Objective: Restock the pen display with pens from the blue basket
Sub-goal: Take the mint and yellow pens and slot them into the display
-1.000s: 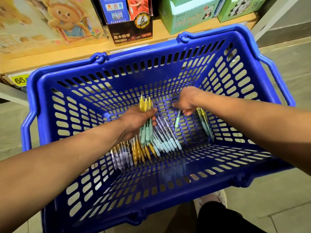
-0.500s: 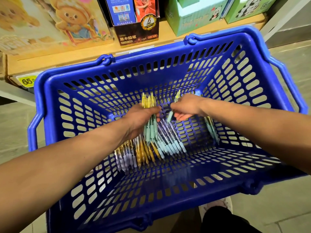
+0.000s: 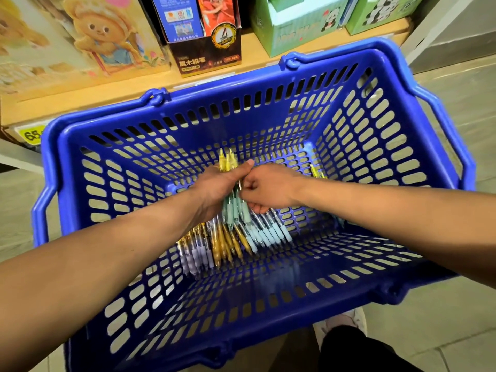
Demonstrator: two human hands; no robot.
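Left hand (image 3: 214,189) grip clasps yellow-capped plastic pens (image 3: 226,162) in slotted blue plastic basket (image 3: 241,84). Right hand (image 3: 271,189): hold hidden; cropped yellow tag (image 3: 31,134) reads "65".

Head view; looks steeply down, close into blue basket (image 3: 349,84).

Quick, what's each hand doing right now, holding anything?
Left hand: closed round a bundle of pens.
Right hand: fingers curled, pinching at the same bundle.
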